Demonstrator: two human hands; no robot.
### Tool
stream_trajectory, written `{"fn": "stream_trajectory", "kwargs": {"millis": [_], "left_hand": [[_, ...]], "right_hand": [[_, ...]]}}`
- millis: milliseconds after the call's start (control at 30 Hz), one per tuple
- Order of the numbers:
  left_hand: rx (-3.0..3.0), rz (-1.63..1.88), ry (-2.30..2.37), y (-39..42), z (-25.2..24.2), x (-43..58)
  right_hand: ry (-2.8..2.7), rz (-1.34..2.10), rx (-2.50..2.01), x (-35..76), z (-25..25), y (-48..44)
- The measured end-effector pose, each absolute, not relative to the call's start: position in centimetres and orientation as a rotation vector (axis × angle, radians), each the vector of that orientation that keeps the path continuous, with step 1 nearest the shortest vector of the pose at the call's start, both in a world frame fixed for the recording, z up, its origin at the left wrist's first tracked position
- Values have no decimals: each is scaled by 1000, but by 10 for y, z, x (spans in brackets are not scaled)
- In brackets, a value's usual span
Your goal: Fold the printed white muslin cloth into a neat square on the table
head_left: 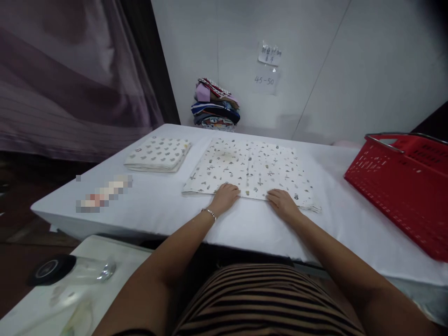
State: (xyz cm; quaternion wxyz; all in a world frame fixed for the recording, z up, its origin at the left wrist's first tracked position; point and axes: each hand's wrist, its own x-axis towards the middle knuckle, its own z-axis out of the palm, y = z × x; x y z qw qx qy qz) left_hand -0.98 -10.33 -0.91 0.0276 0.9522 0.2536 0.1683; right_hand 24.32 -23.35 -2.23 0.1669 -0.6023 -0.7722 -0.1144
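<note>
A white cloth [252, 168] with small grey and brown prints lies folded and spread flat in front of me. My left hand [227, 197] rests on its near edge, left of the middle, palm down with the fingers stretched out. To the right, my right hand [282, 203] lies on the same edge, fingers also extended and flat. The cloth's near right corner shows several layers. Left of it sits a second folded cloth [159, 154], white with rows of grey shapes, apart from both hands.
A red plastic basket [395, 186] with a metal handle stands on the right of the white-covered table [140, 219]. Folded fabrics [217, 105] are piled beyond the far edge. On a lower white surface at the left lies a clear bottle [87, 269] with a black cap.
</note>
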Motion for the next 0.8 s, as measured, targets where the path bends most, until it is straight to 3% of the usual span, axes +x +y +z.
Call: {"fn": "stream_trajectory", "kwargs": {"millis": [600, 800], "left_hand": [[3007, 529, 811, -102, -6, -1], [3041, 586, 912, -89, -2, 8]], "right_hand": [[-2049, -203, -1745, 232, -16, -225], [-1933, -317, -1776, 238, -15, -217]]}}
